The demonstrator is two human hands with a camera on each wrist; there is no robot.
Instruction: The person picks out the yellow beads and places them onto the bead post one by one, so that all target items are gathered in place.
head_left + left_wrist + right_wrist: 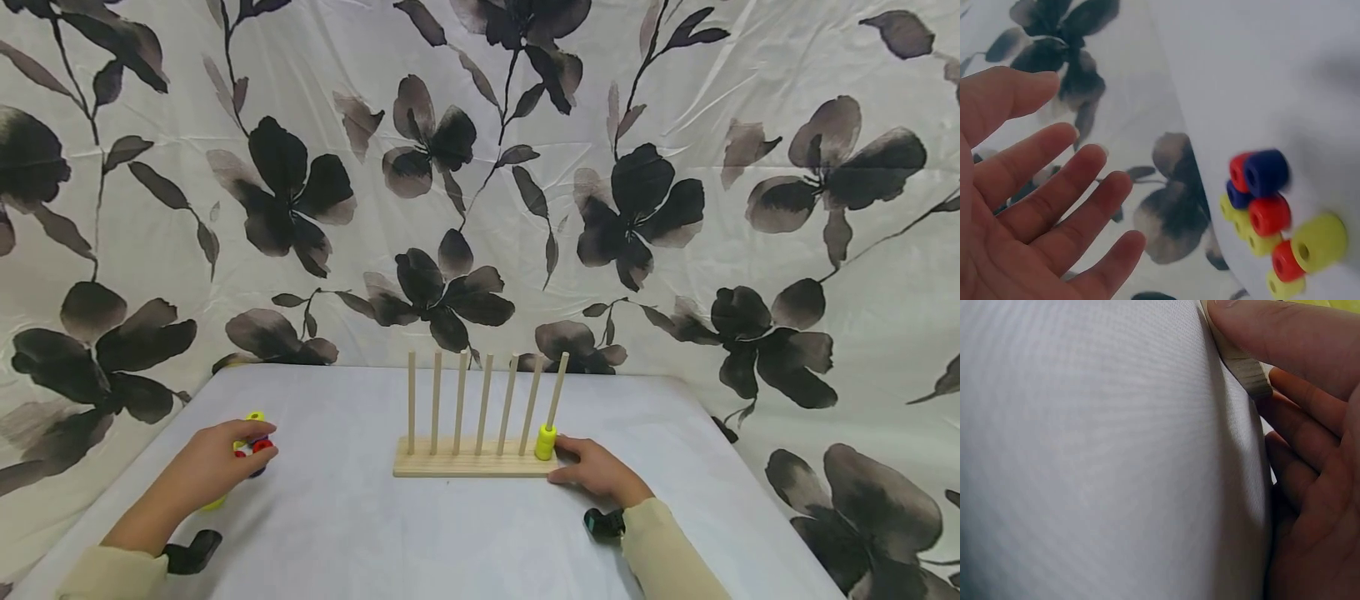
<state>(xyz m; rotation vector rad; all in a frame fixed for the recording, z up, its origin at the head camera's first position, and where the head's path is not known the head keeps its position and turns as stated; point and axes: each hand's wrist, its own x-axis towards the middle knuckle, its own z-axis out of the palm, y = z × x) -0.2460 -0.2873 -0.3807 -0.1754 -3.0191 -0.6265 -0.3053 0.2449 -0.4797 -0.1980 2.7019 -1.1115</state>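
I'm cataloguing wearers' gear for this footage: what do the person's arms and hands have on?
The left hand and right hand are gloveless. The left sleeve and right sleeve are plain pale cream; small black devices sit at both wrists.

The head view looks from above you, forward and down, across the whole table point(337, 533) to the flowered cloth point(480, 208). The left wrist view looks closely past your left hand point(217, 454); it shares the beads point(1272, 212) with the head view. The right wrist view faces the white tabletop very near, sharing your right hand point(596, 468) and the wooden base's point(1244, 367) end.
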